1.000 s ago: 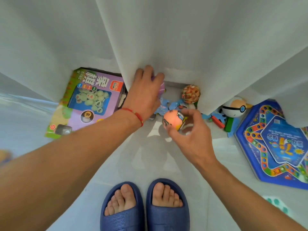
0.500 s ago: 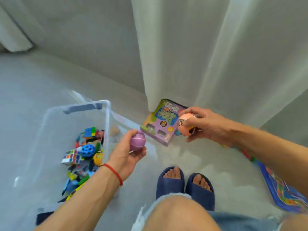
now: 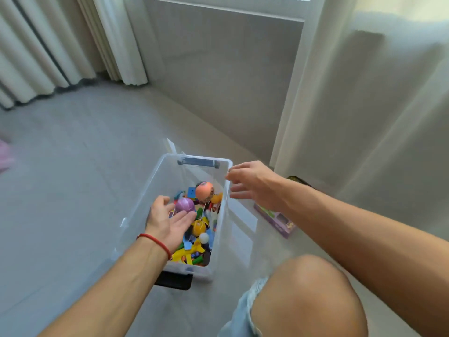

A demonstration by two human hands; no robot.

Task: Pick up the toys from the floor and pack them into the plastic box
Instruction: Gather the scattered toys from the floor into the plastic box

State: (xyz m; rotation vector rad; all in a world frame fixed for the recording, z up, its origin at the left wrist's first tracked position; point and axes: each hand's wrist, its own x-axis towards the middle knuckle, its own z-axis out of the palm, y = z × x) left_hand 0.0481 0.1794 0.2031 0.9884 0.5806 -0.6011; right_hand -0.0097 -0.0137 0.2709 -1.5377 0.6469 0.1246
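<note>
Head view: I am looking down into the clear plastic box (image 3: 220,229), which is standing on the grey floor (image 3: 73,190) and holding a heap of mixed toys (image 3: 196,242). My left hand (image 3: 167,222) is hovering palm-up over the box with fingers spread, the purple ball (image 3: 185,205) sitting just off its fingertips. My right hand (image 3: 255,184) is hanging above the box's right rim, fingers loosely spread and gripping nothing. The orange ball (image 3: 204,190) is lying among the toys. A purple game carton (image 3: 277,221) is lying beside the box.
</note>
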